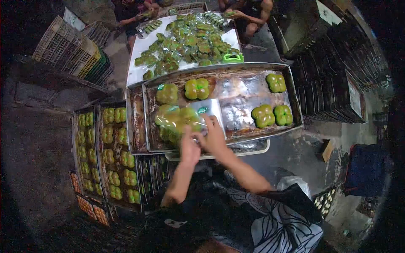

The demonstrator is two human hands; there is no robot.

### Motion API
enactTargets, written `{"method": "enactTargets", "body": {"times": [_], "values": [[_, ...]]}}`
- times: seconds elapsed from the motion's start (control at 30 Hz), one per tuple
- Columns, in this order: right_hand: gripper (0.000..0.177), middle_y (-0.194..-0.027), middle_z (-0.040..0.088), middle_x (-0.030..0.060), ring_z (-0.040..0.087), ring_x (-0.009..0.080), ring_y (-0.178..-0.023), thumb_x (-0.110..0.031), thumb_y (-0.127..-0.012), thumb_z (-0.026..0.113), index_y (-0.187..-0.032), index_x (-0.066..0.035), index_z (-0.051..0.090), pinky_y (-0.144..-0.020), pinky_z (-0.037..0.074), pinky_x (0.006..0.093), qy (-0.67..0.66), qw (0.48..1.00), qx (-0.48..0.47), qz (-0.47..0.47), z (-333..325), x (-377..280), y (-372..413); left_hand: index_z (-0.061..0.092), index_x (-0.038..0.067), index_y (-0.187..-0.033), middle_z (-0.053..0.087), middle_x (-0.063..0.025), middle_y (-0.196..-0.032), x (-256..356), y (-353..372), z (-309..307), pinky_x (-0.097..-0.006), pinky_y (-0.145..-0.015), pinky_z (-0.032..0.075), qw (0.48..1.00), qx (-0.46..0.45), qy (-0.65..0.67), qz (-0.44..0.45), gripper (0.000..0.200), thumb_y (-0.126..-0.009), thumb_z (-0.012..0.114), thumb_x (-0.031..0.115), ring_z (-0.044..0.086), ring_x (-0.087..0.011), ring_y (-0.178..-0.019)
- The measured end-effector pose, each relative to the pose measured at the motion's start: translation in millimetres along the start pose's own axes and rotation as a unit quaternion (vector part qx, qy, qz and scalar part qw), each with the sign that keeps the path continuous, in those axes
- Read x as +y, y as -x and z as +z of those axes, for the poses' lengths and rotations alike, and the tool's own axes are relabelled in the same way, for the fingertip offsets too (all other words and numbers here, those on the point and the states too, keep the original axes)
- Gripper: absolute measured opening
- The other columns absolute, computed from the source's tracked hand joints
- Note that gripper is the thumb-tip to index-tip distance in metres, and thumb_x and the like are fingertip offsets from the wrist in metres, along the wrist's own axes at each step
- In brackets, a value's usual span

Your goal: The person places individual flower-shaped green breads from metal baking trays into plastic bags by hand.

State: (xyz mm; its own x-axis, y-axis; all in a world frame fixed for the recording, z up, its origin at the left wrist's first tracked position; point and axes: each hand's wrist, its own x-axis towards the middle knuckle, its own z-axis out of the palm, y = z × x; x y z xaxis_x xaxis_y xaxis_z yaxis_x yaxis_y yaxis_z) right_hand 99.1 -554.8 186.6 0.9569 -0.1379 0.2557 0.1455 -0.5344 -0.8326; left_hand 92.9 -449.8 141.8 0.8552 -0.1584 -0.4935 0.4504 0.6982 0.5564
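Note:
Both hands work at a clear plastic bag (175, 118) with green, lobed buns inside, above the left part of a worn metal tray (238, 88). At the bag's near edge is my left hand (190, 147), closed on the plastic. My right hand (213, 134) has its fingers bent around the bag's right end; motion blurs both hands. Beneath them lies a pale sheet or stack of bags (214, 109). A bagged bun (167, 93) rests at the tray's back left. An unwrapped green bun (197, 89) sits beside it, and several more buns (263, 116) lie at the right.
Behind the tray, a white table (137, 78) bears a heap of bagged green buns (190, 42) and a bright green object (233, 57). Two people sit beyond it. Trays of buns (120, 147) stand left, crates (69, 48) far left, stacked dark trays (333, 92) right.

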Motion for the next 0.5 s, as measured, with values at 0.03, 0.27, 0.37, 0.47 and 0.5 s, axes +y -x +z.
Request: {"method": "enactTargets", "body": {"times": [0.03,0.27,0.37,0.47,0.5], "values": [[0.034,-0.086,0.057,0.021,0.057,0.0321,-0.078,-0.014,-0.07,0.063,-0.1,0.0,0.054,-0.067,0.045,0.0336,-0.008,0.997,-0.081,0.018,14,38,-6,0.034,0.003,-0.121,0.05,-0.008,-0.107,-17,-8,-16,-0.0284,-0.071,0.045,0.994,0.026,-0.105,0.007,0.06,-0.078,0.054,0.04,0.052,-0.0181,-0.089],[0.028,-0.077,0.058,0.0197,0.057,0.0329,-0.073,-0.026,-0.075,0.057,-0.091,-0.002,0.057,-0.064,0.043,0.0402,0.029,0.955,0.165,-0.247,52,70,-143,0.06,0.005,-0.092,0.06,-0.0167,-0.084,-42,-36,-86,-0.0412,-0.067,0.045,0.413,-0.199,-0.889,0.019,0.029,-0.068,0.061,0.022,0.058,-0.0311,-0.076],[0.041,-0.082,0.058,0.0191,0.056,0.0333,-0.076,-0.038,-0.071,0.061,-0.092,-0.003,0.056,-0.071,0.043,0.0379,-0.024,0.955,-0.275,0.111,6,44,-22,0.064,0.007,-0.072,0.06,-0.0146,-0.067,-14,-26,-84,-0.0427,-0.062,0.045,0.474,-0.176,-0.851,0.144,0.013,-0.068,0.06,0.019,0.059,-0.0317,-0.066],[0.038,-0.066,0.056,0.0205,0.056,0.0349,-0.066,-0.035,-0.074,0.059,-0.089,0.0,0.053,-0.059,0.043,0.0414,0.021,0.926,-0.338,0.166,1,59,79,0.061,0.004,-0.075,0.058,-0.0117,-0.061,10,-1,-46,-0.0354,-0.057,0.044,0.725,-0.087,-0.68,0.068,0.014,-0.066,0.064,0.013,0.058,-0.0262,-0.062],[0.029,-0.063,0.054,0.023,0.054,0.0389,-0.063,-0.022,-0.077,0.055,-0.094,0.002,0.05,-0.056,0.042,0.0431,0.039,0.972,-0.185,0.136,12,70,93,0.061,0.004,-0.075,0.058,-0.0117,-0.061,2,2,-42,-0.0354,-0.057,0.044,0.729,-0.085,-0.676,0.064,0.014,-0.066,0.064,0.013,0.058,-0.0262,-0.062]]}}
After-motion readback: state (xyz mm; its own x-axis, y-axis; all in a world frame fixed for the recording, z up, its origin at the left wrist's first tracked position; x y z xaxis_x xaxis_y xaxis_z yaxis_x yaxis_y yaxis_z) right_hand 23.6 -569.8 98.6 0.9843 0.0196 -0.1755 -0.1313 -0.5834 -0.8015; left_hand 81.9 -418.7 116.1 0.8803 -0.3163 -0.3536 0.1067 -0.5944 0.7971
